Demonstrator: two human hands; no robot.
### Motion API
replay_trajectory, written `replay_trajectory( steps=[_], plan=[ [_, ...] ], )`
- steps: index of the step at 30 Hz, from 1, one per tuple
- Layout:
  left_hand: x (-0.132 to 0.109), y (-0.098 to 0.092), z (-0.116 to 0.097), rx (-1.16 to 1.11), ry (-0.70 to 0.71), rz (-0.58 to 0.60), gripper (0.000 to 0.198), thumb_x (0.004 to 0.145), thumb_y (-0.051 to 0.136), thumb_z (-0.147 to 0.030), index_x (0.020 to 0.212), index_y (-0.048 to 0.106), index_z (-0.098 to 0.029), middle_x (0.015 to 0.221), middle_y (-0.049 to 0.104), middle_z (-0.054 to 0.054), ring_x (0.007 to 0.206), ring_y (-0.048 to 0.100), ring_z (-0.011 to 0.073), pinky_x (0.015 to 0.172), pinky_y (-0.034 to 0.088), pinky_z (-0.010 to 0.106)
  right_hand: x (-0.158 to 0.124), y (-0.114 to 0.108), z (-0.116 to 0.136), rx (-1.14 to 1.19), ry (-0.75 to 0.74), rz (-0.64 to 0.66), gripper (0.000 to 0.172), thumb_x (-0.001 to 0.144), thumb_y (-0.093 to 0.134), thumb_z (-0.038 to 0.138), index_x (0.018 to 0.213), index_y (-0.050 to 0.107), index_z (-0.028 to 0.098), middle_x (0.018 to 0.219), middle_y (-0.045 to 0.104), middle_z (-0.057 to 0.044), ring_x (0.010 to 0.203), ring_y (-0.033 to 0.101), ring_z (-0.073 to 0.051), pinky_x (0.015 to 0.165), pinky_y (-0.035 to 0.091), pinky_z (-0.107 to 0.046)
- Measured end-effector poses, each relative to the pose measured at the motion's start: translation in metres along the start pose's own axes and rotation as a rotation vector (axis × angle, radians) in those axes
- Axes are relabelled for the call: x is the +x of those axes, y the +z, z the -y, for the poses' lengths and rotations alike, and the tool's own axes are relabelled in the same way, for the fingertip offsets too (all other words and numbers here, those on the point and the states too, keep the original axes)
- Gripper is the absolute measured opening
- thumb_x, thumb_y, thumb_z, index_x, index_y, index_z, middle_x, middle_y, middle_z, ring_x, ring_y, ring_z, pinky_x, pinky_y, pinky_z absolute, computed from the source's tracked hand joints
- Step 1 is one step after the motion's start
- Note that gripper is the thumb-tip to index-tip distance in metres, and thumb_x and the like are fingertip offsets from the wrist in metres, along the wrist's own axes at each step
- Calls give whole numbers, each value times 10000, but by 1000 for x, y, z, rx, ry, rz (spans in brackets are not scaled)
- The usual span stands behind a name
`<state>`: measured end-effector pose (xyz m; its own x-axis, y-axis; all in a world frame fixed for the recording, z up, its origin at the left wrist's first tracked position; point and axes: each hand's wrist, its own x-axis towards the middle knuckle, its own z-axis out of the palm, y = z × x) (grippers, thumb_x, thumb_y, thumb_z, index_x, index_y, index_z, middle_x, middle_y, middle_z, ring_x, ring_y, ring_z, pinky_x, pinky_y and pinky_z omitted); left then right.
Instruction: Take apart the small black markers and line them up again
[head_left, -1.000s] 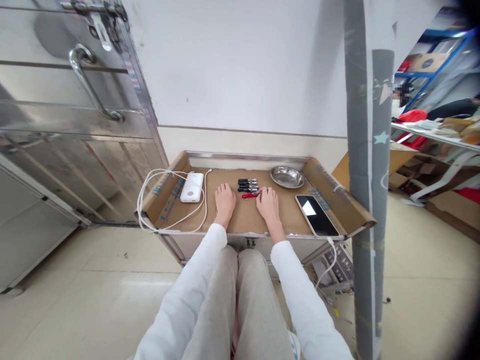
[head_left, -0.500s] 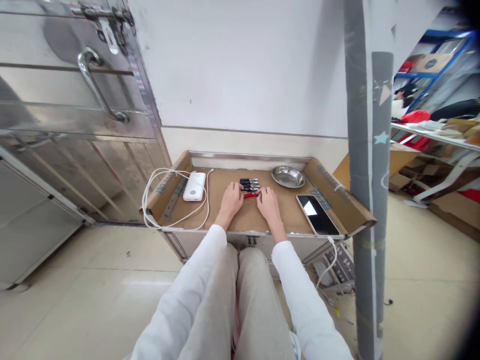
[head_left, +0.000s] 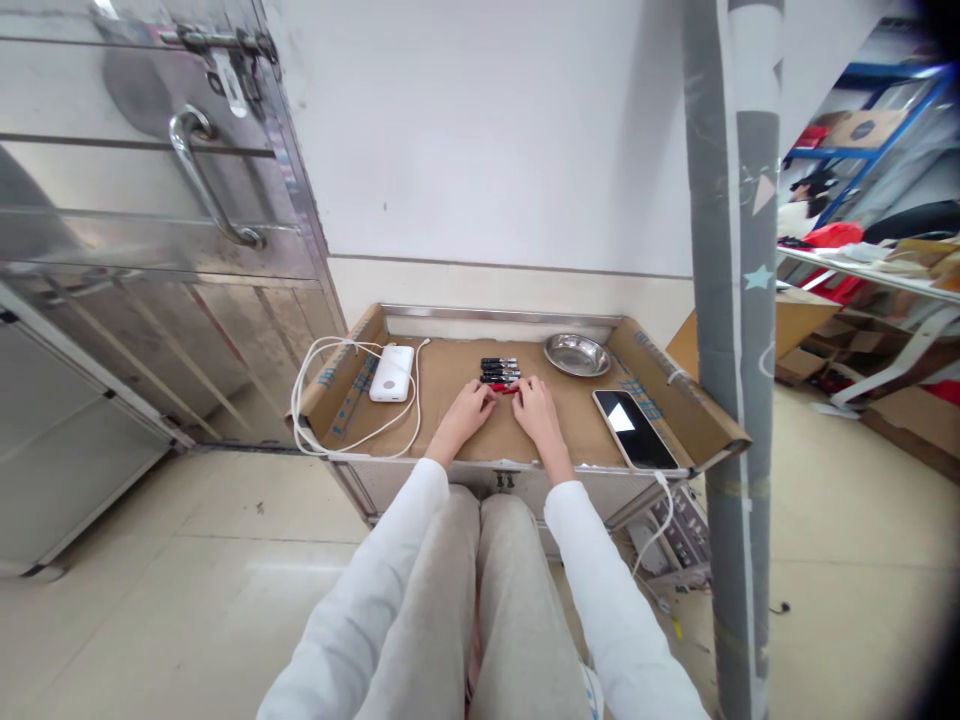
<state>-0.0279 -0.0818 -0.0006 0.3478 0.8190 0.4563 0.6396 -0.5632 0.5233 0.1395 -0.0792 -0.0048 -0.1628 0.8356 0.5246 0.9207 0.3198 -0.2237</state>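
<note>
A red pen (head_left: 505,389) lies crosswise on the cardboard, just on my side of a row of several black pens (head_left: 499,370) with silver-looking ends. My left hand (head_left: 466,412) is at the red pen's left end, thumb and fingers closed together on it. At its right end, the curled fingers of my right hand (head_left: 535,408) grip it from above. The fingertips cover both ends of the red pen. The black pens lie side by side, parallel to the red one.
Left on the cardboard-lined table (head_left: 442,360) is a white power bank (head_left: 391,374) with a looped white cable. A round metal dish (head_left: 577,355) and a phone (head_left: 634,429) lie to the right. Folded cardboard walls edge both sides; a grey wrapped pole (head_left: 735,400) stands at right.
My left hand has drawn back slightly toward me and its fingers have closed in on the red pen's end. My right hand has hardly moved. The black pens are unchanged.
</note>
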Motion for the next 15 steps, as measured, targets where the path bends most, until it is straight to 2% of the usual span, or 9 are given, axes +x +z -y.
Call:
replay_trajectory(
  steps=[5, 10, 15],
  plan=[
    [1, 0, -4, 70, -11, -29, 62, 857, 501, -157, 862, 562, -166, 918, 538, 57, 865, 564, 171, 859, 474, 340, -1, -1, 2, -21, 3, 19, 144, 834, 455, 164, 926, 564, 179, 938, 553, -78, 905, 487, -215, 793, 355, -309],
    [13, 3, -1, 93, -6, -149, 93, 888, 473, -195, 925, 555, -171, 942, 547, 57, 895, 562, 168, 875, 461, 331, 0, -2, 3, -6, -26, 25, 105, 846, 455, 193, 866, 557, 180, 916, 559, -76, 891, 492, -208, 797, 355, -309],
    [28, 5, 4, 122, -9, -190, 119, 906, 453, -216, 956, 555, -181, 951, 555, 56, 930, 554, 172, 885, 449, 322, 9, -4, 1, 26, -12, -85, 174, 902, 390, 218, 941, 553, 169, 944, 570, -86, 895, 496, -208, 819, 358, -309]
  ],
)
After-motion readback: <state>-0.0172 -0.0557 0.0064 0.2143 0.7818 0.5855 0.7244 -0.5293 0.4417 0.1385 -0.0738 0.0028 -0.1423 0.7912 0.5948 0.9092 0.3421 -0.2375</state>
